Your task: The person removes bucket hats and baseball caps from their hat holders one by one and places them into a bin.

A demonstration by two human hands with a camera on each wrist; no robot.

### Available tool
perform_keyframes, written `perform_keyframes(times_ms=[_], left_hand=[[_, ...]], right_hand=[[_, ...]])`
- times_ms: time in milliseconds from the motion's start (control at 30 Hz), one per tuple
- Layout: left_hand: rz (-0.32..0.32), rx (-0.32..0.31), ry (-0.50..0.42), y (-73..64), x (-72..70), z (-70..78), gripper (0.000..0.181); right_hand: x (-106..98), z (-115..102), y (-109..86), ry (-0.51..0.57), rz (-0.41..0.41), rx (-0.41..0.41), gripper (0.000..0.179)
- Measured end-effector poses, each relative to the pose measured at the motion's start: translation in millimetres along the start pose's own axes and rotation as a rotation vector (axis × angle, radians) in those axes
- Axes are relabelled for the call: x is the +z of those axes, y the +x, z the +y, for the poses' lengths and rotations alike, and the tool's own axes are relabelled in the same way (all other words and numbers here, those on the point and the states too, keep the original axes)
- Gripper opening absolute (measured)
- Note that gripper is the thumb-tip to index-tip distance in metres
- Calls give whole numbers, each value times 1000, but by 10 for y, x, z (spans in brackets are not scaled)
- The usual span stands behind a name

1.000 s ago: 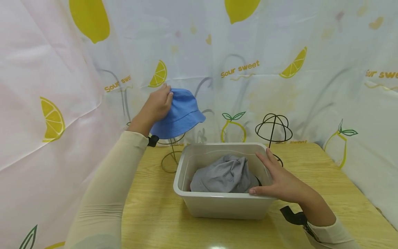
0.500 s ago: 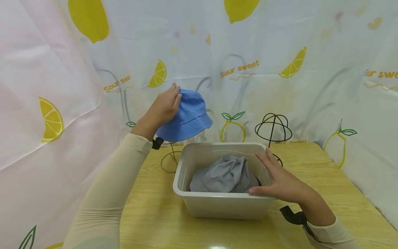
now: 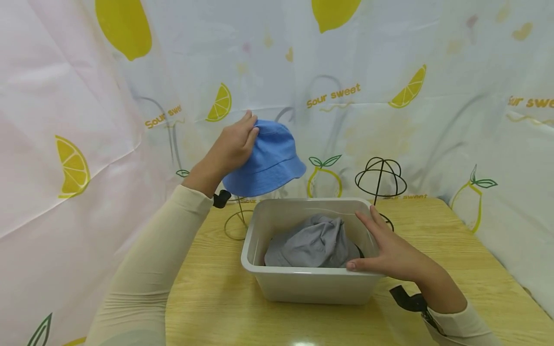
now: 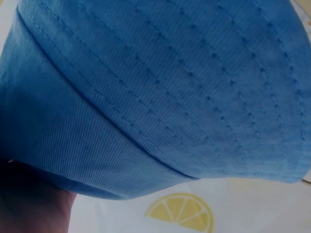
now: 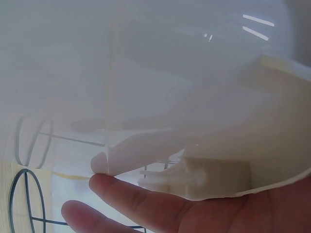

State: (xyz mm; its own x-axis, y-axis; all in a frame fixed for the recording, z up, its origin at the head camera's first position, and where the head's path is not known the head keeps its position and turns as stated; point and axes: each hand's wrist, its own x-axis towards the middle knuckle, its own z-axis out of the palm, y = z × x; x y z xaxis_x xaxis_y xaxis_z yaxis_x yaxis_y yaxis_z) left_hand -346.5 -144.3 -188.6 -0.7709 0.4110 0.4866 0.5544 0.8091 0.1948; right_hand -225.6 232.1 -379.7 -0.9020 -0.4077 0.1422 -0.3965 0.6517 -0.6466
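My left hand [image 3: 235, 146] holds a blue bucket hat [image 3: 274, 158] by the crown, up in front of the curtain and just left of the storage bin. Stitched rows on the hat's brim [image 4: 194, 92] fill most of the left wrist view. The pale plastic bin [image 3: 311, 288] stands on the table with a crumpled grey hat [image 3: 313, 242] inside. My right hand [image 3: 391, 252] rests at the bin's right front corner, fingers spread and straight, thumb on the front rim. In the right wrist view, its fingers [image 5: 141, 201] lie along the bin's outer wall [image 5: 170, 97].
A black wire hat stand [image 3: 381, 178] rises behind the bin at right. Another wire stand [image 3: 235, 225] is behind at left, its top hidden by the blue hat. The wooden table [image 3: 437, 250] meets a lemon-print curtain [image 3: 381, 43] at the back.
My left hand has carried the blue hat rightward, away from over the left wire stand, and slightly upward lately. My right hand, the bin and the grey hat stay put.
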Motion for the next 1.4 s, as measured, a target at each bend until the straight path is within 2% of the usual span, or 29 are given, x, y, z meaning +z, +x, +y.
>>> perform_keyframes(times_ms=[367,767,967,1200,1400], left_hand=[[-21,70,-19,-62,61,222,55],[-35,148,-85,-156,141,361,52],[-63,179,-107,-226,196,423,52],[-112,175,-119,-293,220,493,51],[-164,160,-167,-335,217,537,51]], right_hand=[[2,9,2,8,-1,1,120],[3,9,1,22,-5,-7,119],[2,-8,-3,22,-2,-14,118],[-1,-28,-6,22,-5,-9,119],[0,-33,-4,24,-2,-8,119]])
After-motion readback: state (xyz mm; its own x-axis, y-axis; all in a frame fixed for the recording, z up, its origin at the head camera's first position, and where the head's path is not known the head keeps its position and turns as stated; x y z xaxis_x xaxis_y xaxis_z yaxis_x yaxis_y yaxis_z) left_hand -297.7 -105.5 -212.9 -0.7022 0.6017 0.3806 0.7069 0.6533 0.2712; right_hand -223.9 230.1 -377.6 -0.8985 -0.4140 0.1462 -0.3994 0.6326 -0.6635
